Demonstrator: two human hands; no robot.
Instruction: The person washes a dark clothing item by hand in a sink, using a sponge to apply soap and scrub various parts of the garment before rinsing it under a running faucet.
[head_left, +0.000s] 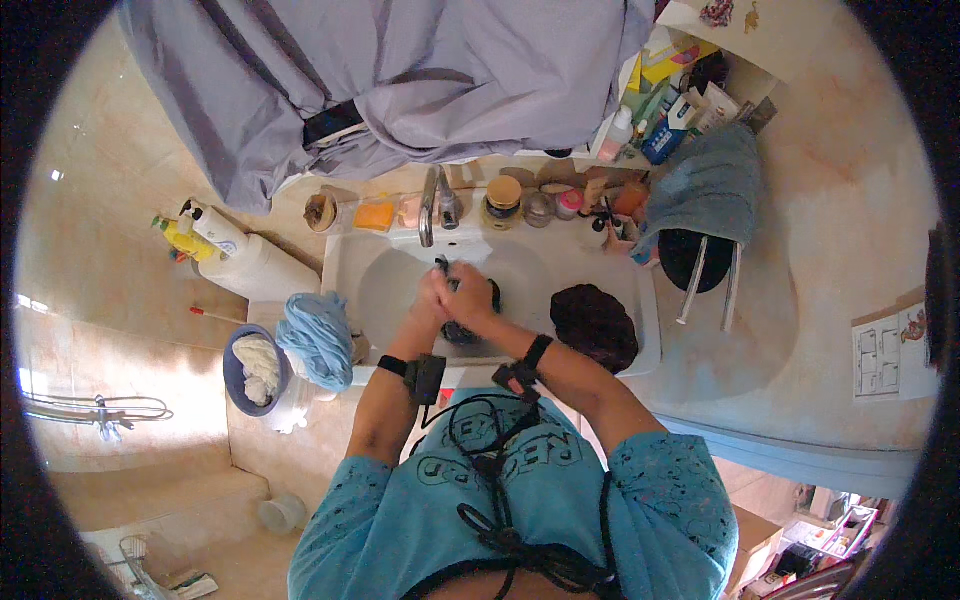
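Note:
Over the basin of a white sink (525, 262), my left hand (427, 298) and my right hand (470, 292) press together around a dark, wet-looking cloth (459, 333). Parts of it show above, between and below the hands; its full shape is hidden. The chrome faucet (427, 206) stands just beyond the hands. To the right, a dark brown bunched cloth (594, 328) lies on the sink's edge. A light blue bunched cloth (319, 337) rests at the left of the sink.
A purple-rimmed basin (232, 375) holds cream cloth at the left. Jars, among them a gold-lidded jar (504, 193), line the sink's back ledge. A grey-blue towel (705, 180) hangs at the right, and a grey curtain-like cloth (480, 82) drapes above the sink.

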